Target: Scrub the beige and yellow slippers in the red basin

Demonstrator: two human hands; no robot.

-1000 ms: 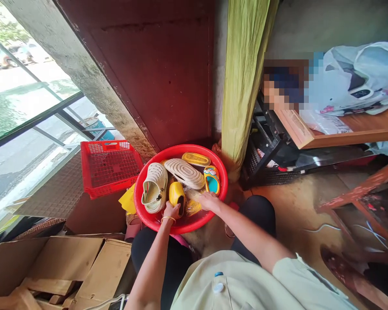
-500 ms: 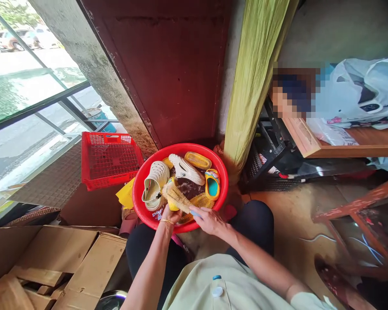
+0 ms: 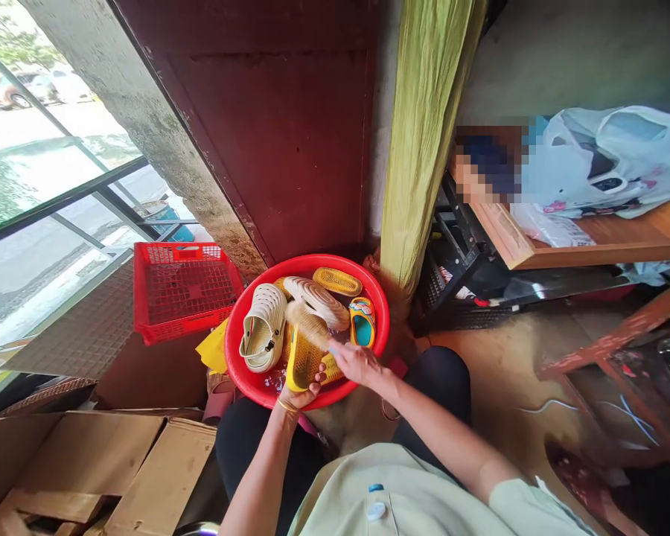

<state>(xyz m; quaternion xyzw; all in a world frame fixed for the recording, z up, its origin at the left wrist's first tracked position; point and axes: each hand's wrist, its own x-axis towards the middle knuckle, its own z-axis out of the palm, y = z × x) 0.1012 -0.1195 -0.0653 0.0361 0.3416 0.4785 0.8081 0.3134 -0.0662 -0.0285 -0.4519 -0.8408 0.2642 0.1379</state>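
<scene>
My left hand (image 3: 300, 394) grips a yellow slipper (image 3: 297, 363) at its near end, tilted up over the red basin (image 3: 233, 356). In my right hand (image 3: 360, 365) is a scrub brush (image 3: 313, 326), its blurred bristle head over the slipper's upper part. My fingers hide most of the brush handle. Around them in the basin lie a cream clog (image 3: 262, 327) on the left, a pale shoe (image 3: 324, 304) with its ridged sole showing, a yellow slipper (image 3: 338, 281) at the back, and a small yellow shoe with teal lining (image 3: 362, 327). Dark water shows between them.
A red plastic crate (image 3: 187, 286) stands left of the basin, with cardboard boxes (image 3: 139, 476) nearer me. Behind is a dark red door (image 3: 295, 149) beside a yellow-green curtain (image 3: 424, 134). A wooden tray (image 3: 592, 253) holding plastic bags (image 3: 619, 160) is at the right.
The yellow slipper has tilted more upright in my left hand, showing more of its surface. The brush head has moved slightly up. The pale shoe has rolled so its sole shows.
</scene>
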